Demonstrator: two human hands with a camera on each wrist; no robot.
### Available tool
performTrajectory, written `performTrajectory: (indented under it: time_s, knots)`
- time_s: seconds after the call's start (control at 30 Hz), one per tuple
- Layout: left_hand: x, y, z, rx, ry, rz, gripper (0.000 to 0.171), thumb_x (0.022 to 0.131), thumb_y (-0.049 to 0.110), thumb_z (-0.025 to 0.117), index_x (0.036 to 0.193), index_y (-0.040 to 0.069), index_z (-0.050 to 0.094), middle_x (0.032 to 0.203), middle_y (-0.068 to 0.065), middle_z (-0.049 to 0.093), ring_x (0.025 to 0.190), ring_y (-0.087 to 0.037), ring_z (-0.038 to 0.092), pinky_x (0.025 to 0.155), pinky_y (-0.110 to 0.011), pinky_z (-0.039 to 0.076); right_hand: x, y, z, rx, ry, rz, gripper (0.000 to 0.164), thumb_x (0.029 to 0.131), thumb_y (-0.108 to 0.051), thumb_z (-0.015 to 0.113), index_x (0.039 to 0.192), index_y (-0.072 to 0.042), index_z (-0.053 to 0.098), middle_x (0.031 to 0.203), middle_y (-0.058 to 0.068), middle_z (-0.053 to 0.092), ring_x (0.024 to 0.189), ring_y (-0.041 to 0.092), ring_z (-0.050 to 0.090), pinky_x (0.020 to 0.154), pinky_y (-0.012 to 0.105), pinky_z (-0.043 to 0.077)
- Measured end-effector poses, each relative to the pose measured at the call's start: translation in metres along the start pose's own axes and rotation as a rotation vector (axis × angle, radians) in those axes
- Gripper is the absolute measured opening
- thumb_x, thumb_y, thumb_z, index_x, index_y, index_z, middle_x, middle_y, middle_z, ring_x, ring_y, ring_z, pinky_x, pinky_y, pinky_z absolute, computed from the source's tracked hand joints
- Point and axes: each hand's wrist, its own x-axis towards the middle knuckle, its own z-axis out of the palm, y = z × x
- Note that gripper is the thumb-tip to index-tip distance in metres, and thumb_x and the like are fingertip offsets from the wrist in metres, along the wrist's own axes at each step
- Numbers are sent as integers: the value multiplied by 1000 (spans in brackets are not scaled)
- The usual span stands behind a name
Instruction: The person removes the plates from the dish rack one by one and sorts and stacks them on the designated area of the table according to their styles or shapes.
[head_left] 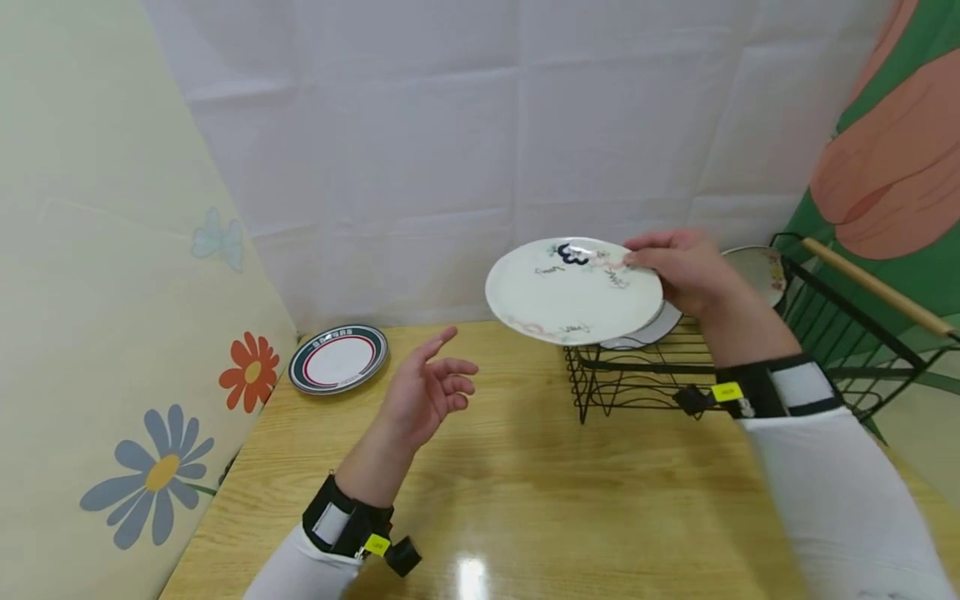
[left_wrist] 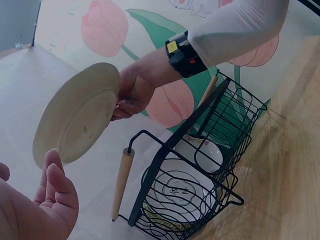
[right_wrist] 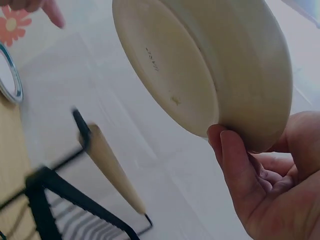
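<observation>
My right hand (head_left: 686,271) pinches the right rim of a white plate (head_left: 562,292) with dark and pink floral print, thumb on top and fingers beneath. The plate is held up in the air, overlapping the left end of the rack in the head view. Its plain underside (right_wrist: 175,70) shows in the right wrist view. To its left, my left hand (head_left: 431,387) hovers over the table with fingers loosely bent, holding nothing. A plate with a dark green and red rim (head_left: 341,358) lies on the table at the left, by the wall.
A black wire dish rack (head_left: 630,367) with wooden handles (head_left: 877,283) stands on the right of the wooden table (head_left: 525,492). Plates and a bowl (left_wrist: 202,155) sit inside it. White cloth (head_left: 405,150) hangs behind, and a flower-painted wall (head_left: 112,292) borders the left.
</observation>
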Motion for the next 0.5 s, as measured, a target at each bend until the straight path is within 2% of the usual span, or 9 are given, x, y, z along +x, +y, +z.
performTrajectory:
  time_s: [0.27,0.33,0.43,0.5]
  knots:
    - [-7,9,5,61,0,46,54,108,45,27,158,26,32,83,3,73,64,-9,67,58,-21,53,-20,10,34,92,-97,-24,17,101,-8,62,102,-20,74,87,-1,78,70,12,75,58,25,60]
    - [-8,10,5,75,-6,55,55,108,46,26,159,27,32,82,3,72,63,-9,66,56,-21,52,-24,13,42,90,-109,-26,15,101,-7,62,110,-13,72,87,-1,78,70,12,75,58,25,61]
    - [-11,12,6,111,-5,63,51,107,48,25,153,27,38,79,6,71,62,-9,64,54,-20,51,-29,17,54,75,-113,-30,30,101,-7,61,129,2,64,87,-2,78,71,12,76,59,25,60]
    - [-12,13,7,138,10,62,47,107,49,26,138,24,52,74,8,71,59,-9,61,53,-20,49,-32,20,61,90,-127,-23,42,102,-7,60,139,10,54,88,-2,79,71,11,76,59,25,61]
